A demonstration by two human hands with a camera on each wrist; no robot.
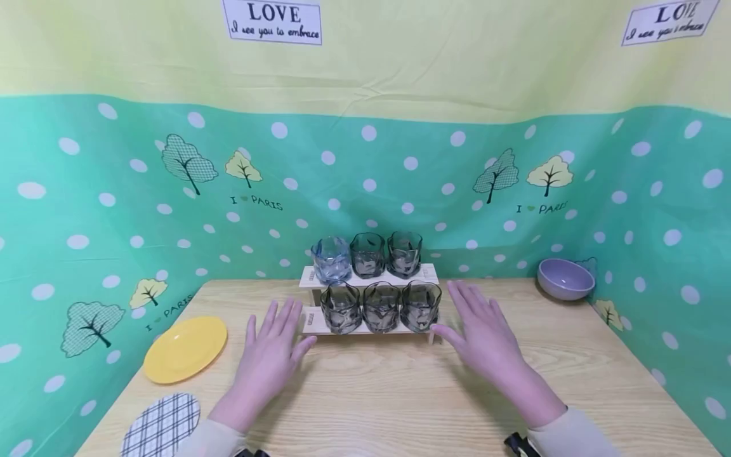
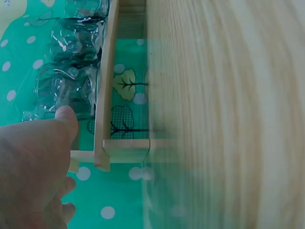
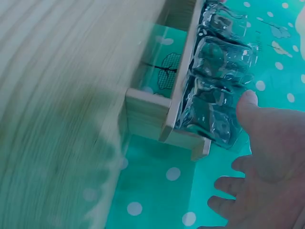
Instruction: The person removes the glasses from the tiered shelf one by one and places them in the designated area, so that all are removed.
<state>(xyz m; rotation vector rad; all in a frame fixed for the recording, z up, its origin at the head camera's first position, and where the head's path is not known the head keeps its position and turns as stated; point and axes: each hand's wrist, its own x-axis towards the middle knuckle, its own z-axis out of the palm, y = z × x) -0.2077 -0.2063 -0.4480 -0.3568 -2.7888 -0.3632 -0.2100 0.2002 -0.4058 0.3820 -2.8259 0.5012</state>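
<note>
A two-step wooden rack (image 1: 313,322) stands toward the back of the table. Its upper step carries one bluish glass (image 1: 332,261) on the left and two dark grey glasses (image 1: 367,257) beside it. On the lower step sit three more dark grey glasses (image 1: 381,309) in a row. My left hand (image 1: 268,358), fingers spread, is just off the rack's left end and holds nothing. At the other end my right hand (image 1: 488,336) is also spread and empty, its thumb right by the lower step's corner. The right wrist view shows that thumb overlapping the end glass (image 3: 209,114).
A yellow plate (image 1: 185,350) lies at the table's left edge, with a checked round mat (image 1: 162,425) in front of it. The purple bowl (image 1: 565,279) is at the back right corner. Polka-dot cloth (image 1: 400,165) hangs behind and along both sides of the wooden table (image 1: 394,400).
</note>
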